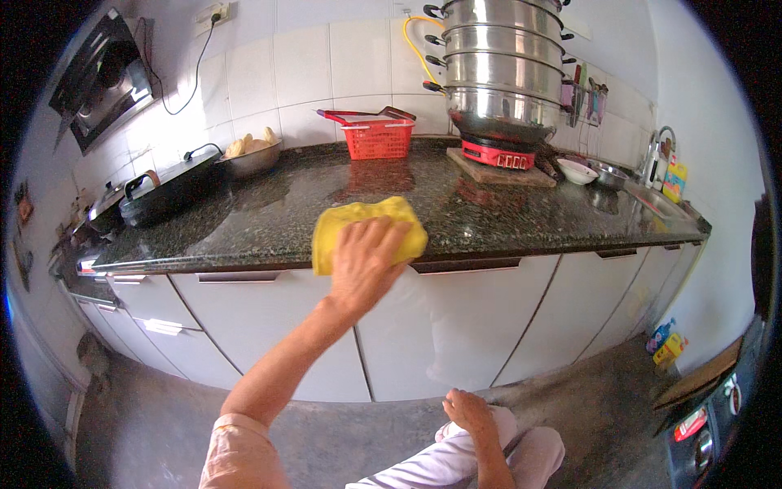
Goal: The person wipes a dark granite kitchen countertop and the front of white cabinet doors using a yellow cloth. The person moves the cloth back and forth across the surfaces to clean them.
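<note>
My left hand point(368, 260) presses a yellow cloth point(330, 235) down on the front edge of the dark speckled stone countertop point(275, 226). The cloth lies spread under the palm and fingers, and one corner hangs over the edge in front of the white cabinet doors point(269, 330). Low in the view, my right hand point(469, 411) is by my knee, its fingers curled; whether anything is inside them cannot be seen. Behind the cloth, a red plastic basket point(379, 140) stands near the tiled wall.
A tall stacked steel steamer point(504, 67) stands on a red cooker point(498, 156) over a wooden board point(482, 174). A black electric pan point(171, 189) and a metal bowl point(253, 160) are at the left. A white bowl point(577, 172) and a sink point(657, 202) lie right.
</note>
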`<state>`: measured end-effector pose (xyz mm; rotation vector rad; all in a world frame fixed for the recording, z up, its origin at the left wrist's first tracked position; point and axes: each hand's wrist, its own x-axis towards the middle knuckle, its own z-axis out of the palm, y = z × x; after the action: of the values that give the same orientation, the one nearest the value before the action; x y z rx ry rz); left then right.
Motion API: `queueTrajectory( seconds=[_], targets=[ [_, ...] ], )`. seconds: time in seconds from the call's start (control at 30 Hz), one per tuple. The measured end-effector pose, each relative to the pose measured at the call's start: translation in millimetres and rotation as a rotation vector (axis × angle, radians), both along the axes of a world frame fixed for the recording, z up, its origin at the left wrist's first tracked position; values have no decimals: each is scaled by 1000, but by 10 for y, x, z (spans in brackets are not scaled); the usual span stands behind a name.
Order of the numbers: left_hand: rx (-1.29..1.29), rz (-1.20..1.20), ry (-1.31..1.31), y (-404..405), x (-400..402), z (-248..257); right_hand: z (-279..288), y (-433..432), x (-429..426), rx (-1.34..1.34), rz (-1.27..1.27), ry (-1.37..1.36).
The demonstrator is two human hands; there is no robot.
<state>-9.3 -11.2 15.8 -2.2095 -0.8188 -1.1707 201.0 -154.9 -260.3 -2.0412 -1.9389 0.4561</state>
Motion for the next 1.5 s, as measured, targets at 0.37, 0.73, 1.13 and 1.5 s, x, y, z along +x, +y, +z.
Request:
queueTrajectory(
  seconds=[0.37,0.73,1.13,1.5],
  targets=[
    [-106,-105,68,99,730,80,-59,-19,26,70,-21,-9],
    [-597,142,81,686,-1045,385,-30,-144,144,93,-40,52],
    [-618,238,337,1313,-716,523,-130,-36,83,73,124,4],
    [-618,-170,491,755,151,581,-207,121,512,-148,360,267]
  ],
)
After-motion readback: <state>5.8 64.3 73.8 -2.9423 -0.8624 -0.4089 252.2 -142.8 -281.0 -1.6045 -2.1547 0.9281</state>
